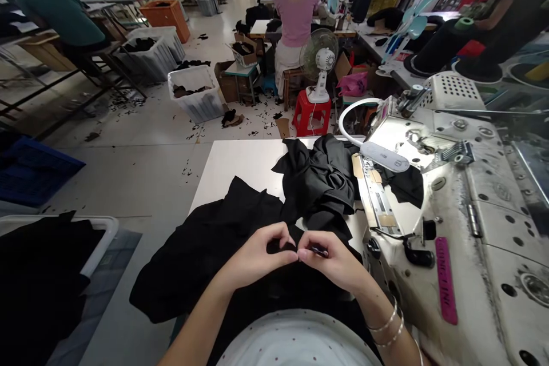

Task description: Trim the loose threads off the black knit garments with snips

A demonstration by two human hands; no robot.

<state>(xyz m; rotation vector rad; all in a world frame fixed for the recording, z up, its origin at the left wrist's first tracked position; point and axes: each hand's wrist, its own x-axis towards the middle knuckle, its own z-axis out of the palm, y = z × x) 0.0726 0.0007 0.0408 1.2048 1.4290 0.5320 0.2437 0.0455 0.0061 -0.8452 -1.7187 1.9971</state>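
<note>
Black fabric (206, 246): soft, thin and limp by the look of it; likely to slip and fold on itself, so a pinch at an edge or fold would probably hold better than a grab at the loose mass.
Location: spread over the white surface (240, 166) and running toward the person's lap, with a bunched pile of cloth (319, 183) just behind it.
Left hand (257, 254): fingers curled and closed, apparently pinching a small fold of the fabric.
Right hand (332, 260): fingers closed on a small dark item (319, 250), too small to identify, at the same fold.
Pose: both forearms come up from the lower edge and angle inward, the hands almost touching.
Nearby: an industrial sewing machine (433, 194) stands just right of the fabric, under a gooseneck lamp (384, 155); a co-worker (295, 14) sits well ahead.
</note>
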